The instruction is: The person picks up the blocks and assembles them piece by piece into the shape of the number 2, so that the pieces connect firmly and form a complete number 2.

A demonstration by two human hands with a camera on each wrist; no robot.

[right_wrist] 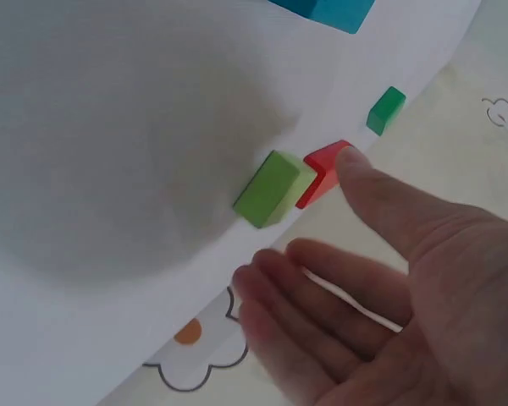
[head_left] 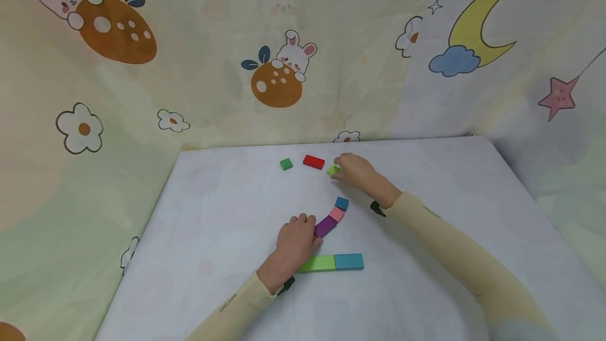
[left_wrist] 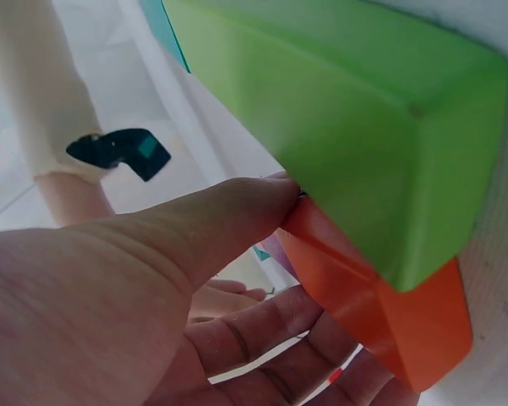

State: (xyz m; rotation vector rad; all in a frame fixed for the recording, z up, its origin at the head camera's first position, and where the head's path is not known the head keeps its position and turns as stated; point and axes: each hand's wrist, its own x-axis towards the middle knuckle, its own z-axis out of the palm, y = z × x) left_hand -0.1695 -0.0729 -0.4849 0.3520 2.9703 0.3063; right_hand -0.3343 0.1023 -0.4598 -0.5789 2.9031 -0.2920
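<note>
My left hand (head_left: 294, 241) grips an orange block (left_wrist: 436, 326), thumb on one side and fingers on the other. From that block a slanted row runs away to the right: a purple block (head_left: 325, 227), a pink block (head_left: 336, 214) and a blue block (head_left: 342, 203). Just nearer than the left hand lies a long light-green block (head_left: 323, 263), partly covered by it, with a teal block (head_left: 349, 261) at its right end. My right hand (head_left: 361, 174) is at a small lime-green block (right_wrist: 269, 190); the right wrist view shows thumb and fingers spread apart beside it.
Left of the lime-green block, near the table's far edge, lie a red block (head_left: 314, 162) and a small green block (head_left: 286, 164). A white cloth covers the table (head_left: 213, 209). Behind it hangs a printed curtain (head_left: 208, 67).
</note>
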